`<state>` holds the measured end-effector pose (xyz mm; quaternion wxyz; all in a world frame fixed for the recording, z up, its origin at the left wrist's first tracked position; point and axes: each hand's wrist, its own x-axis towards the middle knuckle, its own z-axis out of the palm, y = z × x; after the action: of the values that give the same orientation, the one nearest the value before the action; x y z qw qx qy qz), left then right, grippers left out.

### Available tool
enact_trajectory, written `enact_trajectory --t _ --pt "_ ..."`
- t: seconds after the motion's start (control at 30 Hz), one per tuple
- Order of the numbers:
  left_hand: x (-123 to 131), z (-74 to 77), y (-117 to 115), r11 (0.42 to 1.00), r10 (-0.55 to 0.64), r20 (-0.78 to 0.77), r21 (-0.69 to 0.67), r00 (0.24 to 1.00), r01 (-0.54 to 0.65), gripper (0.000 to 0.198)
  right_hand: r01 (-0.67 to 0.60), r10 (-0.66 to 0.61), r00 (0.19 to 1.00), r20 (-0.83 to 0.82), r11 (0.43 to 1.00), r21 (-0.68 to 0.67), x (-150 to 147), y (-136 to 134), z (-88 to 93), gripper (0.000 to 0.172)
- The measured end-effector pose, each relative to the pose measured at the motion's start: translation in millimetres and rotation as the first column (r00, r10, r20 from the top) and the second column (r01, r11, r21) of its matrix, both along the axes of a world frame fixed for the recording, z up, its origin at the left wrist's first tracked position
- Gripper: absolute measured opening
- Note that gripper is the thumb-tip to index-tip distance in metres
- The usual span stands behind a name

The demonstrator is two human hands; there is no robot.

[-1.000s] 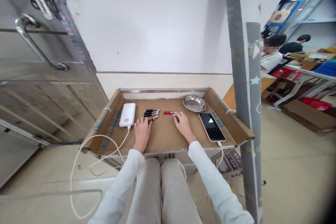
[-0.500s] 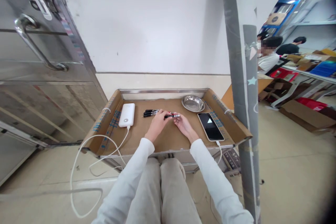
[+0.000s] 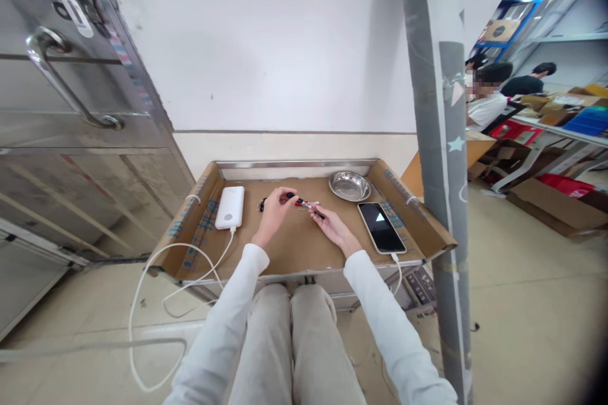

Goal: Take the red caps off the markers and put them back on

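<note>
My left hand (image 3: 274,214) pinches a short black piece (image 3: 291,195) that looks like a pen cap. My right hand (image 3: 334,228) holds a pen (image 3: 318,214) in its fingertips, its pale end pointing up and left toward the black piece. Whether cap and pen still touch is too small to tell. Behind the fingers a red-and-white pen or part lies on the cardboard, partly covered. Several black pens (image 3: 261,205) lie left of my left hand, mostly hidden by it.
The cardboard-lined tray table (image 3: 247,259) has raised sides. On it are a white power bank (image 3: 230,207) with a cable, a round metal dish (image 3: 349,186) and a phone (image 3: 381,228) with a cable. A wrapped pole (image 3: 441,139) stands right; people sit far right.
My left hand has moved a little left and up with the black piece, away from my right hand. The right hand has stayed nearly in place with the pen.
</note>
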<state>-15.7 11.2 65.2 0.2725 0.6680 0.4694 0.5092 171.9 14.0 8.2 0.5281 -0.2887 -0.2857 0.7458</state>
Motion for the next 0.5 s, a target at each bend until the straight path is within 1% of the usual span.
enact_trajectory --t 0.07,0.13,0.23,0.3,0.37,0.43,0.5 --pt "-7 -4.9 -1 0.998 0.039 0.033 -0.046 0.999 -0.038 0.022 0.039 -0.041 0.998 0.041 0.998 0.052 -1 -1 -0.6 0.014" --pt "-12 -12.9 -2 0.996 0.048 0.027 -0.079 0.998 -0.046 0.023 0.099 -0.107 0.992 0.073 0.990 0.097 -1 -3 -1.0 0.016" --pt "-11 -29.2 -3 0.997 -0.005 -0.037 -0.078 0.999 0.002 0.019 0.169 -0.181 0.981 0.073 0.975 0.143 -1 -3 -0.6 0.016" --pt "-5 -39.9 -3 0.998 -0.041 -0.132 -0.044 0.990 0.035 0.014 0.173 -0.183 0.981 0.058 0.973 0.150 -1 -3 0.6 0.018" --pt "3 -47.5 -3 0.999 -0.032 -0.273 0.020 0.962 0.039 0.010 0.153 -0.161 0.986 0.045 0.978 0.140 0 -3 2.2 0.022" --pt "11 -50.3 -4 0.994 0.032 -0.398 0.106 0.917 0.011 0.012 0.131 -0.136 0.990 0.030 0.984 0.124 1 -3 3.9 0.026" --pt "19 -48.6 -8 0.982 0.092 -0.465 0.189 0.880 -0.003 0.018 0.104 -0.106 0.994 0.018 0.989 0.107 0 -4 5.4 0.030"
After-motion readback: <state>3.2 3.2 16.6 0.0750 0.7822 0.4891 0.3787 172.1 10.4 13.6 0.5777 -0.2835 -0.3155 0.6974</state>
